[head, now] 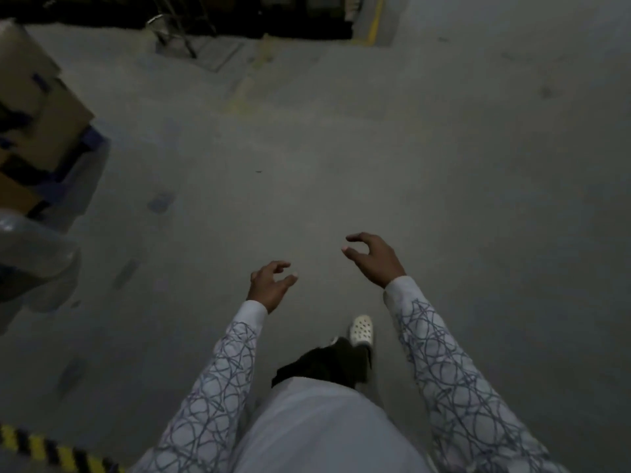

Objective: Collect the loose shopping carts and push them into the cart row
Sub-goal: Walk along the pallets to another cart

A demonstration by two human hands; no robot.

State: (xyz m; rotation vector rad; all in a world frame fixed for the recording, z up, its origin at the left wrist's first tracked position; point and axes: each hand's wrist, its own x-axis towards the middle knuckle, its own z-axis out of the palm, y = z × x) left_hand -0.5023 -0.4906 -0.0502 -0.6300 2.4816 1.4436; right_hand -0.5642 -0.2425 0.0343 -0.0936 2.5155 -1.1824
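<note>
Both of my hands hang out in front of me over bare grey concrete floor. My left hand [269, 283] has its fingers loosely curled and holds nothing. My right hand [372, 257] is a little further forward, fingers also loosely curled and empty. Far ahead at the top of the view, a metal shopping cart frame [174, 32] stands in a dark area, dim and only partly visible. Neither hand is near it.
Stacked cardboard boxes [37, 107] on a blue pallet stand at the left, with a plastic-wrapped load [30, 254] in front of them. A yellow floor line [375, 18] runs at the top right. Yellow-black hazard tape [44, 448] marks the bottom-left corner. My white shoe [361, 331] steps forward.
</note>
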